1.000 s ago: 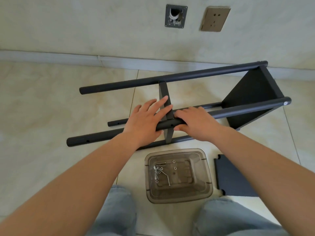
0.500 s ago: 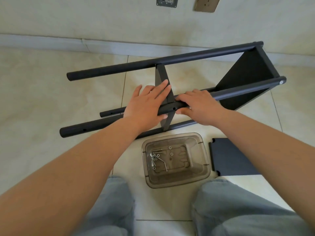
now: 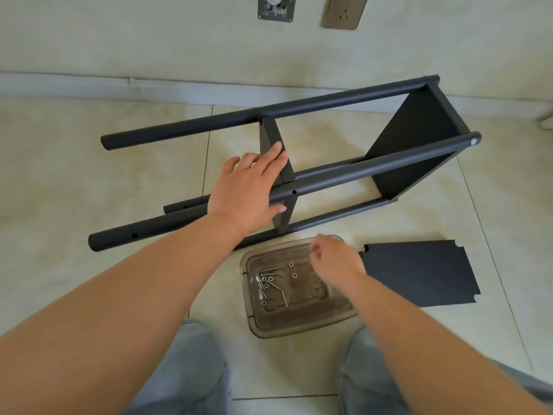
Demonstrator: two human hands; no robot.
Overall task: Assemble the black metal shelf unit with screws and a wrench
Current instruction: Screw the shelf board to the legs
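left hand [image 3: 248,191]: grasps shelf frame [image 3: 344,178] pole, centre frame
right hand [image 3: 335,260]: over screw tray [image 3: 294,324]; curled, grip unclear

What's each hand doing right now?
Left hand: grips the shelf post.
Right hand: over the screw tray, fingers curled; holding anything cannot be told.
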